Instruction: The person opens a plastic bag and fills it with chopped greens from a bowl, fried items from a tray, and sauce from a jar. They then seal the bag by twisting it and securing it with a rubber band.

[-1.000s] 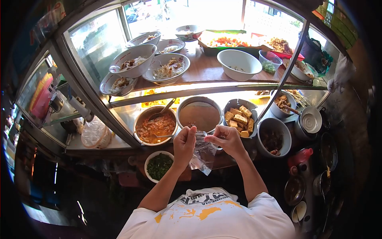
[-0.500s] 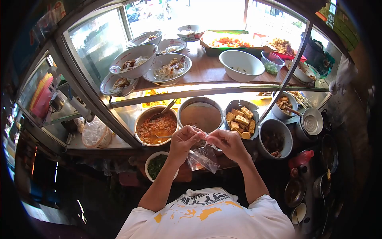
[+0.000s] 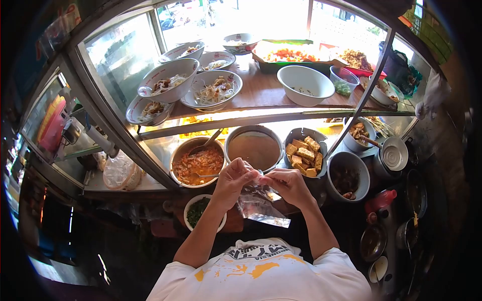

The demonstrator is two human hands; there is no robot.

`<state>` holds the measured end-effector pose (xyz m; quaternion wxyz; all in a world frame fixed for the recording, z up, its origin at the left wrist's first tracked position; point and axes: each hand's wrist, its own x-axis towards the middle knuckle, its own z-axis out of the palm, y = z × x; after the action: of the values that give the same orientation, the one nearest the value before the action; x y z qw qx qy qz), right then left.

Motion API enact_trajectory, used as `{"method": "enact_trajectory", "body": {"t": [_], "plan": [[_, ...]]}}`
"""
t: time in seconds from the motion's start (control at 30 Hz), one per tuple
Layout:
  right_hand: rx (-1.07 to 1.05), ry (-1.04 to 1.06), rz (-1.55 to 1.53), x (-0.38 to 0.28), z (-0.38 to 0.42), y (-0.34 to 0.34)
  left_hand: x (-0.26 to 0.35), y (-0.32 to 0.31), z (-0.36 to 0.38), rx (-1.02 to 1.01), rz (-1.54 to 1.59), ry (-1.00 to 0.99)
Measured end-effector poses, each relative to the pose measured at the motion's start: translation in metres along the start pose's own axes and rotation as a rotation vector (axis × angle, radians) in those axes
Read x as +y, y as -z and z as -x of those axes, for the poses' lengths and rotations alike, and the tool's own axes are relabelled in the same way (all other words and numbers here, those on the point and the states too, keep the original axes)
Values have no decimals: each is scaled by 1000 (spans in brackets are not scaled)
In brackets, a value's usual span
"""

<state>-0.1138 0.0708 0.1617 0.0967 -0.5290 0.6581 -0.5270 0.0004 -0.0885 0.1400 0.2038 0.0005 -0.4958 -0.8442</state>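
A clear plastic bag (image 3: 262, 209) hangs below my two hands, which are close together in front of the pots. My left hand (image 3: 235, 181) pinches the top of the bag with thumb and fingers. On the other side my right hand (image 3: 286, 184) is closed on the bag's edge, its fingertips nearly touching the left ones. Just beyond the hands is a pot of brownish liquid (image 3: 254, 146). A pot of reddish food (image 3: 191, 165) with a ladle is to its left, and fried tofu pieces (image 3: 304, 152) fill a pot to its right.
Several bowls with noodles (image 3: 213, 89) stand on the wooden shelf (image 3: 258, 90), near a white bowl (image 3: 305, 85) and a tray of chopped red food (image 3: 291, 52). A bowl of greens (image 3: 197, 210) is by my left forearm. A dark pot (image 3: 348, 176) sits at the right.
The lower part of the plastic bag has swung right and spread out. My right hand has turned slightly, and both hands stay close together on the bag.
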Motion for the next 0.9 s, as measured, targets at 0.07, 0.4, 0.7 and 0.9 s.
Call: {"method": "enact_trajectory", "body": {"t": [0.07, 0.4, 0.7, 0.9], "plan": [[17, -9, -28, 1, -1, -1, 1, 1, -2, -41, 106, 4], [-14, -87, -956, 5, -8, 1, 28, 0, 1, -291, -50, 243], [-209, 99, -826, -24, -28, 35, 71, -6, -22, -481, 7, 156], [161, 244, -533, -55, -49, 59, 101, -50, -45, -468, -353, -208]]}}
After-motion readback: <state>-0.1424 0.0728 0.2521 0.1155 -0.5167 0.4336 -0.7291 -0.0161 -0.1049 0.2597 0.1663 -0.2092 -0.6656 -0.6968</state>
